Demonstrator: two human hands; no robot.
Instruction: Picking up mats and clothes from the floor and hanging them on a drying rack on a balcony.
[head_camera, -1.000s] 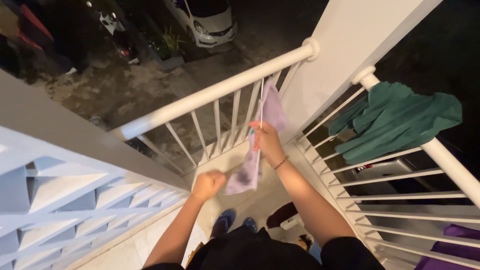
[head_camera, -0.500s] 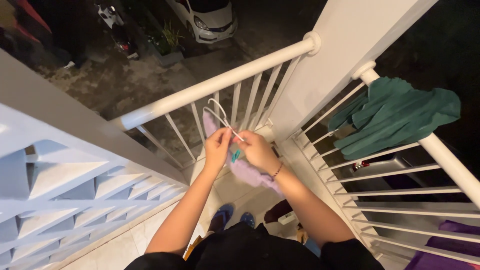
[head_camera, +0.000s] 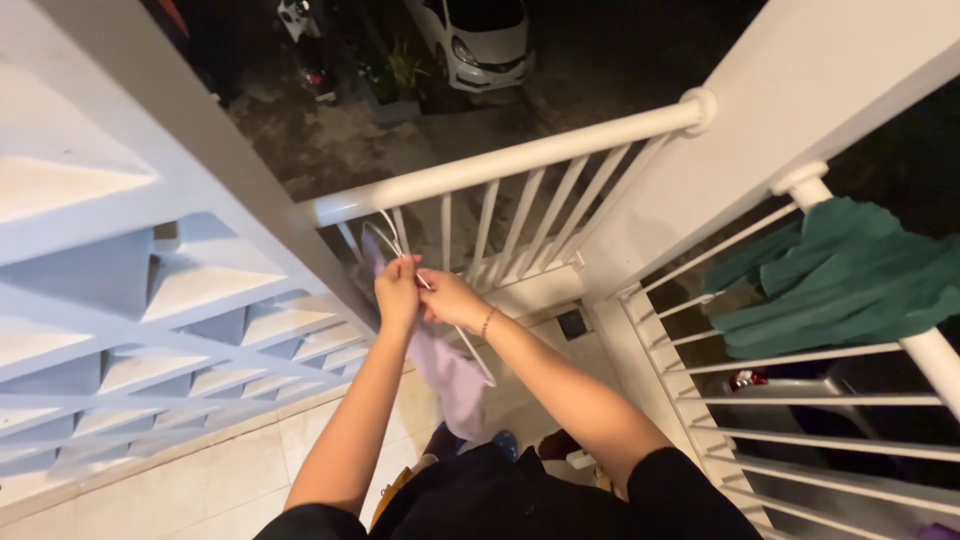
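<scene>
I stand on a balcony and look down over its white railing (head_camera: 520, 155). My left hand (head_camera: 397, 292) and my right hand (head_camera: 447, 296) meet just below the top rail. Together they hold a thin white wire hanger (head_camera: 385, 235) and a pale lilac cloth (head_camera: 450, 375) that hangs down from it past my forearms. The hanger's loop sticks up above my left hand, close to the balusters. My right wrist wears a thin bracelet.
A dark green garment (head_camera: 850, 280) is draped over the right-hand rail. A white lattice wall (head_camera: 150, 300) runs along the left. Tiled floor (head_camera: 200, 470) lies below. Far down are a white car (head_camera: 485, 40) and a motorbike (head_camera: 300, 25). Grey objects sit beyond the right balusters.
My hands came together on the cloth and hanger, then shifted left toward the lattice wall. The cloth, earlier held up by my right hand alone, now hangs below both hands.
</scene>
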